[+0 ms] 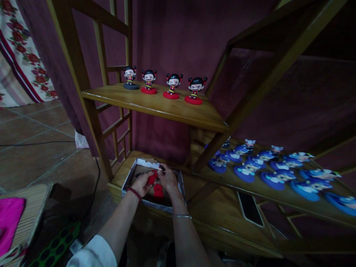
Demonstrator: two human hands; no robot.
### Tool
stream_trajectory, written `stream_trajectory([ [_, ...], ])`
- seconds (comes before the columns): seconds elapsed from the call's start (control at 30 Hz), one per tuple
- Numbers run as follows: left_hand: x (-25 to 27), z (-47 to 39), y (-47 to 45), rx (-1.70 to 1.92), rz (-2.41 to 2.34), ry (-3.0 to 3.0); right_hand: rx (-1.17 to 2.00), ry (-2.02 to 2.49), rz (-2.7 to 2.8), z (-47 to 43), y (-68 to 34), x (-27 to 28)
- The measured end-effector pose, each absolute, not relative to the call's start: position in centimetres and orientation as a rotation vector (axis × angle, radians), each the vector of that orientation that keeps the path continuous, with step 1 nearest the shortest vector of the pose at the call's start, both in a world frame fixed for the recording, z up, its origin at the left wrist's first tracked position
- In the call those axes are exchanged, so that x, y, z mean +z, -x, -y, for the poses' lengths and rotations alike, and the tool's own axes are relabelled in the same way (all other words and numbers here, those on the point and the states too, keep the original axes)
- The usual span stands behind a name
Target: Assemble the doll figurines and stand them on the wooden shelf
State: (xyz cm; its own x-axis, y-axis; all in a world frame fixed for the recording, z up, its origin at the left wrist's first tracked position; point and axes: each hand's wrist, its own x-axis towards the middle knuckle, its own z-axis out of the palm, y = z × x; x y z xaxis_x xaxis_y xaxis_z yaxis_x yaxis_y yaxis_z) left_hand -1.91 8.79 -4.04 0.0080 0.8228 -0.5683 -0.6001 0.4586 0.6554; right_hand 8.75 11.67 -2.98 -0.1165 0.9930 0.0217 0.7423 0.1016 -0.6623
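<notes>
1. While reaching into the open white box [142,162], grasping a red-based figurine [154,175] over its brown interior [147,167]!
2. Pinching the red base [152,179] with the left hand [143,183], clasping the dark head [161,169] with the right hand [169,179]!
3. Visible beneath, inside the box: another red piece [158,190], too blurred to identify.
4. Standing, box and all, on the low wooden shelf [119,177].
</notes>
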Motion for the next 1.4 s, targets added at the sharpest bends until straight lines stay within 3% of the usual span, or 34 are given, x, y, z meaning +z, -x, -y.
stream_trajectory([
  [0.9,-5.1,-9.2,2.5,1.155,-1.108,-0.101,0.739,1.665,1.913,-11.4,-8.8,-2.7],
  [1.4,-4.6,-9.1,2.6,1.17,-1.036,-0.111,0.912,1.416,1.75,-12.5,-8.7,-4.9],
])
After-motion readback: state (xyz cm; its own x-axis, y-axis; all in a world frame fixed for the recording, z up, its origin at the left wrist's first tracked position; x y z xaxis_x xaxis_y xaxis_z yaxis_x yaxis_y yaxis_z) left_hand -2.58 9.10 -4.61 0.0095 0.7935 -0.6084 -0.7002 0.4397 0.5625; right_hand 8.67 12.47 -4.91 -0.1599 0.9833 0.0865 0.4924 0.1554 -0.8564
